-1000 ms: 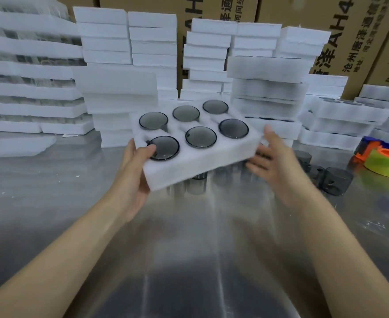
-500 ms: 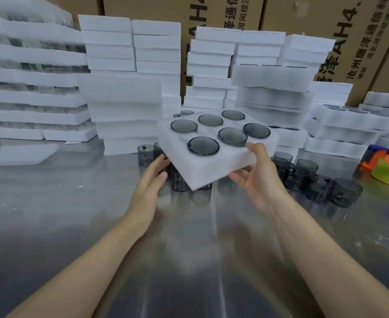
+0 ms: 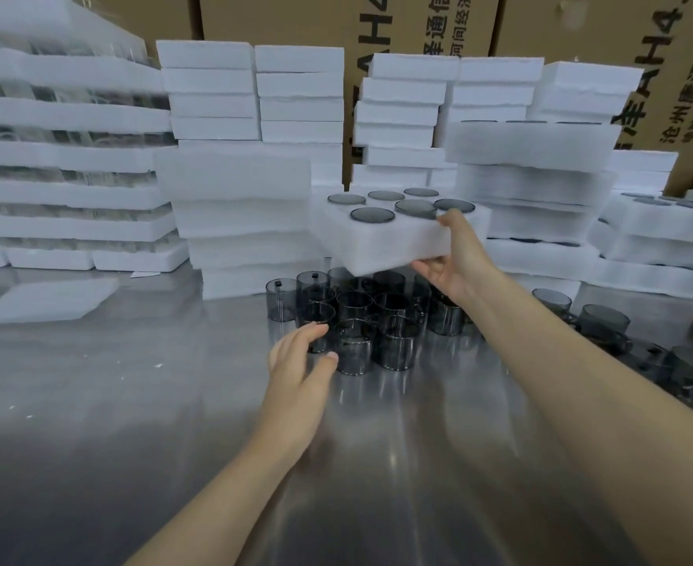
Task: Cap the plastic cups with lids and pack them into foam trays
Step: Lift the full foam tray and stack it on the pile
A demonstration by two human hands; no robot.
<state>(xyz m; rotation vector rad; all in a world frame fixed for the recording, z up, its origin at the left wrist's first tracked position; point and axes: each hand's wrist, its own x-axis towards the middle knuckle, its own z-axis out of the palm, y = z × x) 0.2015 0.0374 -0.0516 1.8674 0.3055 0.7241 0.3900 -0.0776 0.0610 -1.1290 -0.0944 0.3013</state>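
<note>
Right hand (image 3: 457, 263) gripping foam tray (image 3: 381, 243) edge, left hand (image 3: 299, 369) open by smoky cups (image 3: 357, 316)

The foam trays (image 3: 381, 239) are white and the lids (image 3: 372, 214) dark grey. The cups (image 3: 355, 345) are smoky grey and see-through. The table (image 3: 91, 402) is shiny silver, and the brown boxes (image 3: 418, 26) carry black letters.

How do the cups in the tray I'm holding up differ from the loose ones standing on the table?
The cups in the foam tray are capped with dark lids and sunk in its holes; the loose cups are open-topped, walls fully visible. The tray's cups are held up by the right hand; the loose cups stand clustered on the table by the left hand. Both are smoky grey.
</note>
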